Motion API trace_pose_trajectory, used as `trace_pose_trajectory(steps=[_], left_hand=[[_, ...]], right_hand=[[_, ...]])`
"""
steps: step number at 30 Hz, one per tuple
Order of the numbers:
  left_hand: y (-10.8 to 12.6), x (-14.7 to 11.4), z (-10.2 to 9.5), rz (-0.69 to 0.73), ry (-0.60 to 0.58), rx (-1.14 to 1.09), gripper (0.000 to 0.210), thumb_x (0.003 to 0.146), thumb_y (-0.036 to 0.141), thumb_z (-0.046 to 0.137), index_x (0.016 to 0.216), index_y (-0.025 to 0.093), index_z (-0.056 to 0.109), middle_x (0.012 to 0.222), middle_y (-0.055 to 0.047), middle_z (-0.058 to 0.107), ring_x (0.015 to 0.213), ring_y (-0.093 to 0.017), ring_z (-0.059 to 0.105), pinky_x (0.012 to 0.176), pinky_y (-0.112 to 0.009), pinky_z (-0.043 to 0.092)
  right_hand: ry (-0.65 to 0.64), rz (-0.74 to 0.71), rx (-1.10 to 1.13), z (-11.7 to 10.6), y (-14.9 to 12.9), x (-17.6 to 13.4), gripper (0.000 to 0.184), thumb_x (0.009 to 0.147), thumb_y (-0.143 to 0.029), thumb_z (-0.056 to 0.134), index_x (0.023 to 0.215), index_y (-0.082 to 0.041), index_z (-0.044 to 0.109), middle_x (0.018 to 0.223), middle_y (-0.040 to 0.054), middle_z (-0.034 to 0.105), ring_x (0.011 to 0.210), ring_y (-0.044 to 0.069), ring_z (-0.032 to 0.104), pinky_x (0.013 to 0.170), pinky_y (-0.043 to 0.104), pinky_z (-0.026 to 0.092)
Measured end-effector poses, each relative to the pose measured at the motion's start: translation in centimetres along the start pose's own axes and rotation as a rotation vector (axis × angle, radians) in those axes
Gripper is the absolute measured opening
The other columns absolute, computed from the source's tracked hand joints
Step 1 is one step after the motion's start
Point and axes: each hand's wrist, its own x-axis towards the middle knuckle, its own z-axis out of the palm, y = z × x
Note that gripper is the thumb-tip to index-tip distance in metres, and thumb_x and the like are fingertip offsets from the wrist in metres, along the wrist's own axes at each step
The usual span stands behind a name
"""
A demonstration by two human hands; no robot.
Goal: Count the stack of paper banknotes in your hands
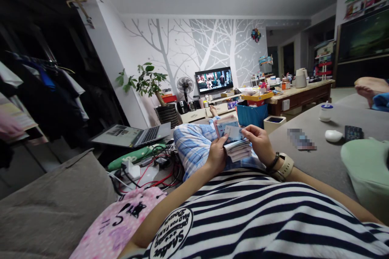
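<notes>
In front of my lap, my left hand (217,153) is closed around a thick stack of printed cards (238,150). The cards are pale blue, white and pinkish; some fan upward and others lean toward me. Their print is too small to read. My right hand (258,141) wears a watch and a dark beaded bracelet. Its thumb and fingers pinch the right edge of a light blue-white card (233,132) at the top of the stack. Behind the cards are my legs in blue checked trousers (191,141).
On my left stand an open laptop (136,135) and a tangle of cables (161,170). The grey sofa seat (304,170) on my right bears a blurred-out flat object (301,139), a white mouse (333,136), a black remote (353,132) and a blue-lidded jar (325,112). Another person's foot (366,93) shows at far right.
</notes>
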Motion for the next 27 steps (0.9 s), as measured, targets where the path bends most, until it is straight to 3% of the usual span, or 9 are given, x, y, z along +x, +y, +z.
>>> trace_pose_trajectory(steps=[4, 9, 13, 27], left_hand=[[-0.08, 0.26, -0.06, -0.029, -0.023, -0.027, 0.025, 0.069, 0.032, 0.084, 0.070, 0.017, 0.064, 0.070, -0.007, 0.073, 0.096, -0.034, 0.076, 0.094, -0.048, 0.058], [-0.13, 0.55, 0.13, -0.102, -0.068, -0.097, 0.030, 0.079, 0.037, 0.073, 0.099, 0.014, 0.073, 0.097, -0.013, 0.080, 0.104, -0.035, 0.075, 0.097, -0.050, 0.058], [-0.05, 0.56, 0.34, -0.122, -0.039, -0.113, 0.033, 0.083, 0.037, 0.067, 0.105, 0.013, 0.073, 0.097, -0.012, 0.080, 0.102, -0.034, 0.076, 0.096, -0.050, 0.059], [-0.44, 0.65, 0.03, -0.096, -0.078, -0.076, 0.029, 0.080, 0.037, 0.066, 0.099, 0.017, 0.073, 0.095, -0.010, 0.080, 0.101, -0.034, 0.076, 0.091, -0.048, 0.060]], right_hand=[[0.001, -0.022, -0.011, -0.07, 0.13, 0.08, 0.040, 0.077, -0.056, 0.071, 0.062, -0.022, 0.056, 0.061, -0.0026, 0.048, 0.060, 0.014, 0.040, 0.059, 0.030, 0.036], [0.009, -0.012, -0.020, -0.12, 0.24, 0.11, 0.042, 0.077, -0.058, 0.071, 0.062, -0.022, 0.054, 0.060, -0.0025, 0.049, 0.060, 0.014, 0.041, 0.059, 0.030, 0.036], [0.000, -0.002, -0.010, -0.06, 0.11, 0.00, 0.042, 0.076, -0.058, 0.072, 0.063, -0.022, 0.056, 0.059, -0.0027, 0.048, 0.059, 0.014, 0.040, 0.058, 0.030, 0.035], [-0.015, -0.023, -0.024, 0.07, -0.01, -0.09, 0.042, 0.078, -0.060, 0.069, 0.063, -0.023, 0.056, 0.060, -0.0020, 0.049, 0.060, 0.015, 0.040, 0.058, 0.030, 0.036]])
